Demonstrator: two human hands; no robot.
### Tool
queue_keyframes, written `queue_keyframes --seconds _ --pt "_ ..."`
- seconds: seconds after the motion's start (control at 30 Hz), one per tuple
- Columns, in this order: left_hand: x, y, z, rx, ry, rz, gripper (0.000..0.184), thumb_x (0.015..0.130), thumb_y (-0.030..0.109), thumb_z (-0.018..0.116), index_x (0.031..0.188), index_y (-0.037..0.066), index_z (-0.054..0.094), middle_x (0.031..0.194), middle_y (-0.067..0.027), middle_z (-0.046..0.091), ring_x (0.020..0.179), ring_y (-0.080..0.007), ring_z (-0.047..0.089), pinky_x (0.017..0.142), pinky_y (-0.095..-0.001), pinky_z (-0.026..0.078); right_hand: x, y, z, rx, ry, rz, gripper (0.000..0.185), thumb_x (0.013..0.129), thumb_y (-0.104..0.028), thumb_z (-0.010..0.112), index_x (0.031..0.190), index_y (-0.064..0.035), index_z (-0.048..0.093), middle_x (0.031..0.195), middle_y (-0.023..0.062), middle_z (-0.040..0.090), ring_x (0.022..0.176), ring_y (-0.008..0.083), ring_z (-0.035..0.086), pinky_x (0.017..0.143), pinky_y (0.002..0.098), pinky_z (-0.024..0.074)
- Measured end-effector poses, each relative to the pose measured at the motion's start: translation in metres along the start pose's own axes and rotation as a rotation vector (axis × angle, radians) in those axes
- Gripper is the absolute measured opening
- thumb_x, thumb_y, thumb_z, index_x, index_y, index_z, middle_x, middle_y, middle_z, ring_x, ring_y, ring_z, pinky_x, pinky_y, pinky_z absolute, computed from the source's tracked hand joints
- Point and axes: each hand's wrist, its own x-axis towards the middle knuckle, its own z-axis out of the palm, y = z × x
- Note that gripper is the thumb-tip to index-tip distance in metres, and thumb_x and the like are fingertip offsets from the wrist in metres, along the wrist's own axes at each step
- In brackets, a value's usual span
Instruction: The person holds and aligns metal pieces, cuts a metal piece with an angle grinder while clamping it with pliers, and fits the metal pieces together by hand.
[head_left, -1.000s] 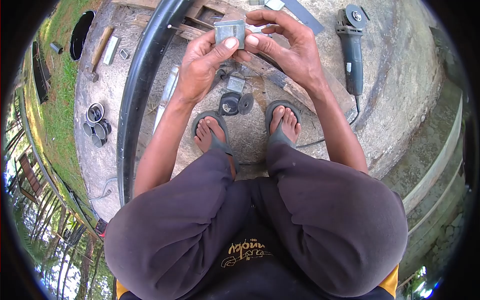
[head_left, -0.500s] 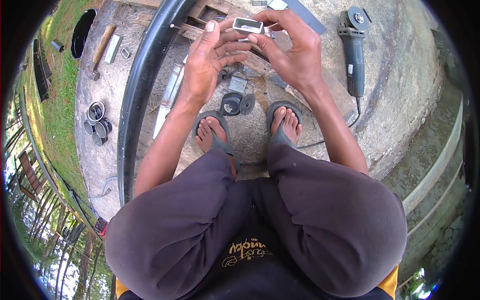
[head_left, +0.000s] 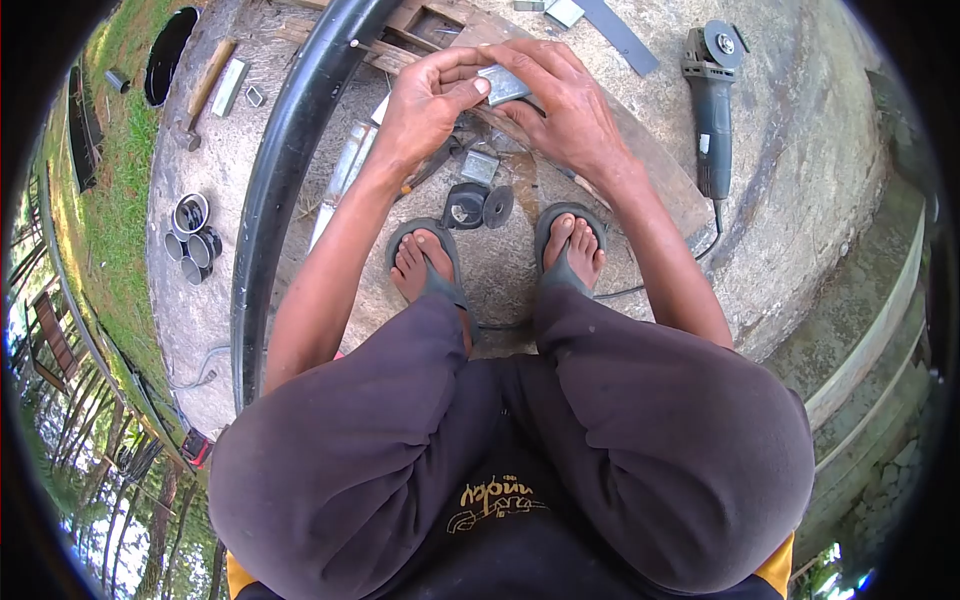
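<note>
From where I stand, I see loose, dusty purple-grey trousers [head_left: 690, 450], dark grey flip-flops [head_left: 562, 272] and a black shirt [head_left: 470, 572] with looping yellow lettering [head_left: 495, 503] and yellow-orange panels [head_left: 777, 566] at the sides.

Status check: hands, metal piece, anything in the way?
Left hand and right hand both on the metal piece. Piece held off the ground. Nothing apparent in the way; grinder lies apart, at right.
</note>
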Motion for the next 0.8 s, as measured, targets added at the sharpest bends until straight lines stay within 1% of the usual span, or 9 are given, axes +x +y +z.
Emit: queue_keyframes --seconds 0.07,0.17,0.27,0.3,0.37,0.47,0.63,0.73,0.8 --pt "0.002 -0.001 0.002 0.069 0.020 0.014 0.042 0.097 0.009 0.069 0.136 -0.002 0.063 0.112 -0.0109 0.073 0.101 -0.0143 0.069 0.089 -0.0309 0.056 0.002 0.009 0.001 -0.051 0.014 0.002 0.051 0.075 -0.017 0.085 0.124 -0.0127 0.069 0.123 0.0083 0.068 0.114 0.0317 0.062 0.099 0.0441 0.0512" --pt "0.006 -0.019 0.004 0.179 0.252 0.030 0.041 0.092 0.014 0.070 0.132 0.004 0.068 0.101 -0.0085 0.075 0.092 -0.0152 0.071 0.083 -0.0312 0.055 0.003 0.025 -0.001 -0.114 0.047 0.032 0.050 0.075 -0.017 0.085 0.123 -0.0118 0.069 0.120 0.0094 0.069 0.113 0.0320 0.062 0.099 0.0440 0.0504" --pt "-0.004 -0.013 0.005 0.392 0.200 -0.062 0.045 0.094 0.015 0.070 0.137 0.002 0.065 0.099 -0.0052 0.072 0.091 -0.0114 0.067 0.084 -0.0300 0.053 0.002 0.042 0.000 -0.124 0.039 0.023 0.050 0.076 -0.018 0.085 0.123 -0.0115 0.070 0.118 0.0102 0.070 0.113 0.0322 0.063 0.098 0.0446 0.0502" --pt "-0.007 -0.011 0.007 0.420 0.194 -0.075 0.045 0.094 0.017 0.069 0.136 0.003 0.066 0.095 -0.0028 0.071 0.087 -0.0111 0.065 0.081 -0.0294 0.052 0.003 0.044 0.000 -0.129 0.027 0.004 0.050 0.076 -0.019 0.086 0.123 -0.0120 0.070 0.119 0.0098 0.070 0.113 0.0321 0.063 0.098 0.0448 0.0506" --pt "-0.010 -0.018 0.011 0.417 0.177 -0.107 0.044 0.094 0.017 0.069 0.135 0.002 0.067 0.094 -0.0024 0.071 0.086 -0.0111 0.064 0.081 -0.0294 0.052 0.005 0.047 0.001 -0.147 -0.012 -0.064 0.050 0.077 -0.022 0.086 0.124 -0.0124 0.071 0.117 0.0093 0.071 0.112 0.0318 0.064 0.097 0.0445 0.0512" --pt "-0.014 -0.019 0.019 0.412 0.192 -0.106 0.046 0.094 0.017 0.069 0.136 0.000 0.066 0.093 -0.0024 0.071 0.085 -0.0109 0.064 0.079 -0.0296 0.052 0.015 0.036 0.000 0.047 -0.069 -0.054 0.047 0.072 -0.011 0.081 0.117 -0.0044 0.067 0.112 0.0164 0.066 0.112 0.0380 0.061 0.099 0.0472 0.0489" --pt "-0.016 -0.024 0.022 0.338 0.202 -0.083 0.048 0.095 0.019 0.069 0.139 -0.001 0.064 0.094 -0.0052 0.071 0.083 -0.0111 0.062 0.077 -0.0284 0.051 0.022 0.035 0.005 0.006 -0.115 -0.043 0.048 0.074 -0.011 0.081 0.119 -0.0054 0.066 0.115 0.0159 0.066 0.114 0.0368 0.060 0.101 0.0464 0.0477" --pt "-0.012 -0.032 0.020 0.309 0.234 -0.084 0.047 0.090 0.016 0.068 0.134 0.000 0.067 0.095 -0.0118 0.076 0.084 -0.0191 0.071 0.080 -0.0355 0.054 0.022 0.035 0.007 0.004 -0.128 -0.031 0.049 0.074 -0.011 0.081 0.120 -0.0056 0.066 0.115 0.0158 0.066 0.114 0.0367 0.060 0.101 0.0465 0.0475" --pt "-0.012 -0.032 0.020 0.257 0.193 -0.099 0.047 0.095 0.017 0.067 0.138 -0.002 0.063 0.102 -0.0096 0.074 0.083 -0.0134 0.063 0.076 -0.0299 0.051 0.022 0.034 0.007 -0.002 -0.123 -0.029 0.049 0.074 -0.011 0.081 0.120 -0.0055 0.066 0.115 0.0158 0.066 0.114 0.0369 0.060 0.101 0.0467 0.0474"
